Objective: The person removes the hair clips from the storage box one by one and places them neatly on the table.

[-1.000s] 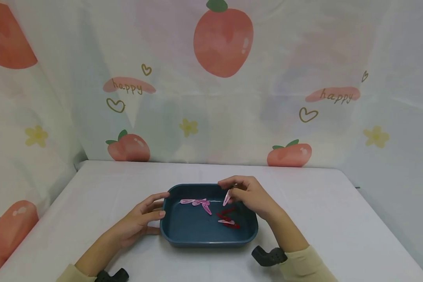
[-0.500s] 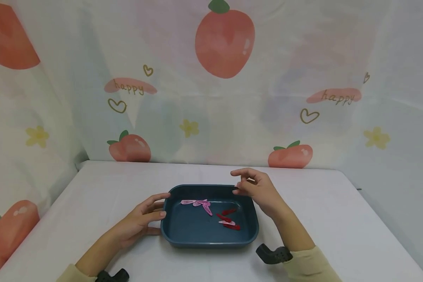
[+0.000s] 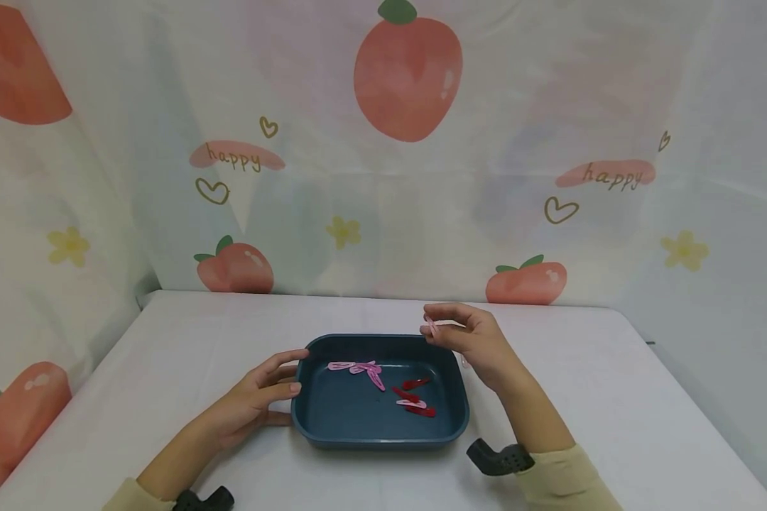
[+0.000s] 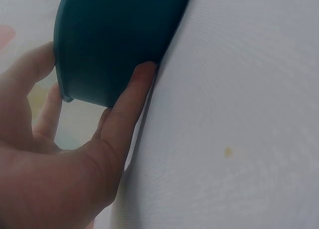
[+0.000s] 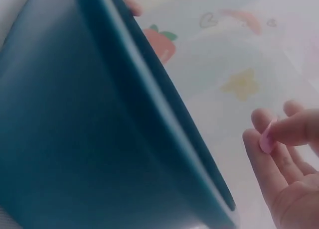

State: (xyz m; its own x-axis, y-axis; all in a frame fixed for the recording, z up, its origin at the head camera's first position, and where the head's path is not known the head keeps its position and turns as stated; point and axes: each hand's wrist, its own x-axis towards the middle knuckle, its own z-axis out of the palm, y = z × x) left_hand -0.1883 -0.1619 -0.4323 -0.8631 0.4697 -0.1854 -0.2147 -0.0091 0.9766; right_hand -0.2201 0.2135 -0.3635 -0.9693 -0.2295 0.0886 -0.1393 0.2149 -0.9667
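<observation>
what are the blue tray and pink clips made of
The blue tray looks like smooth, satin plastic: rounded corners, soft rim highlight; coated metal is possible. The pink clips may be painted metal, slim and evenly coloured, but too small to confirm.

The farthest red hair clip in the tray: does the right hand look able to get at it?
Probably yes: the red hair clip lies uncovered in the open tray, and the right hand is close, by the tray's far right corner. It pinches a pink clip, which may need releasing first.
</observation>
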